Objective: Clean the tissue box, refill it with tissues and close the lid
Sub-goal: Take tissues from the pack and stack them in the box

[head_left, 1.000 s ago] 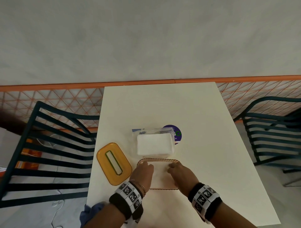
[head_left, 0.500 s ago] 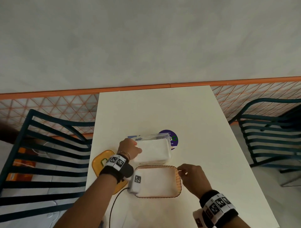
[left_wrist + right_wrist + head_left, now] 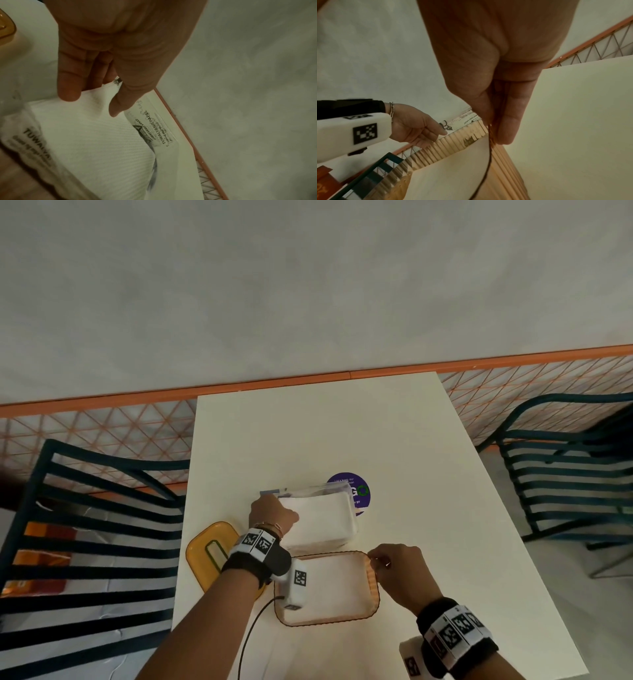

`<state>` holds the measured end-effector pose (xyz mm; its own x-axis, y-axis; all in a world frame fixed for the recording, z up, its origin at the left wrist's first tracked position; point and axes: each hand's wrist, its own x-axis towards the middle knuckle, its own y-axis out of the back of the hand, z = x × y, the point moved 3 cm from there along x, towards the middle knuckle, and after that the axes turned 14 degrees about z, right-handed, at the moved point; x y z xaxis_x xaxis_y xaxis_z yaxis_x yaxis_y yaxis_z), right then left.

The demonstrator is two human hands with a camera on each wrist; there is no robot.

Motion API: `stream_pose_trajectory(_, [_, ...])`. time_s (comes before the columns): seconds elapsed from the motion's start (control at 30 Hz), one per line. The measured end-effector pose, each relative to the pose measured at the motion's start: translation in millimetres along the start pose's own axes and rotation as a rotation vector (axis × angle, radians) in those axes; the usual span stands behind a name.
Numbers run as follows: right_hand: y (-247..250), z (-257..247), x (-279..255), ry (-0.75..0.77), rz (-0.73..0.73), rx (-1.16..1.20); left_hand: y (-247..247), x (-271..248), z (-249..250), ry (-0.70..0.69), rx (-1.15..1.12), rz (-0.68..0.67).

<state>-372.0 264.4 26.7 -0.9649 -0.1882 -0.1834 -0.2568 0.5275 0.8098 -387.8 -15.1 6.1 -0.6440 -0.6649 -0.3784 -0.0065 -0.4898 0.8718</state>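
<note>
Tissue box (image 3: 337, 589) rim in right hand (image 3: 400, 573)

Soft, even light in the head view; wrist views dimmer, yellowish, slightly blurred.

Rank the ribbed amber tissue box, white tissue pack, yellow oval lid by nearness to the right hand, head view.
1. Ribbed amber tissue box, pinched by right hand
2. White tissue pack, behind it
3. Yellow oval lid, far left

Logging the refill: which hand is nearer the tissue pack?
Left. The left hand holds the tissue pack; the right hand pinches the box rim, short of it.
</note>
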Motion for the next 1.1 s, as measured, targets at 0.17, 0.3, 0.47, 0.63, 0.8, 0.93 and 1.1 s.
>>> stream_pose_trajectory(0.17, [-1,1,0,-0.001,-0.009,0.002,-6,-2,-2,-0.023,-0.112,-0.029])
stream_pose_trajectory(0.3, [1,3,6,0.003,-0.024,-0.026,-11,-7,-4,-0.055,-0.179,-0.083])
stream_pose_trajectory(0.47, [9,-10,27,-0.015,0.01,0.055,-11,-15,-11,-0.083,-0.444,-0.125])
stream_pose_trajectory(0.63, [11,-33,56,0.024,0.035,0.274,2,-20,-27,-0.007,-0.8,-0.15])
stream_pose_trajectory(0.8, [2,-46,81,0.101,-0.025,0.363,19,-23,-29,-0.079,-0.986,-0.122])
stream_pose_trajectory(0.93, [-14,-45,93,0.023,-0.072,0.36,17,-17,-28,-0.07,-1.046,-0.14])
stream_pose_trajectory(1.1, [-32,-40,94,0.034,-0.084,0.206,-6,-16,-30,-0.016,-0.815,-0.092])
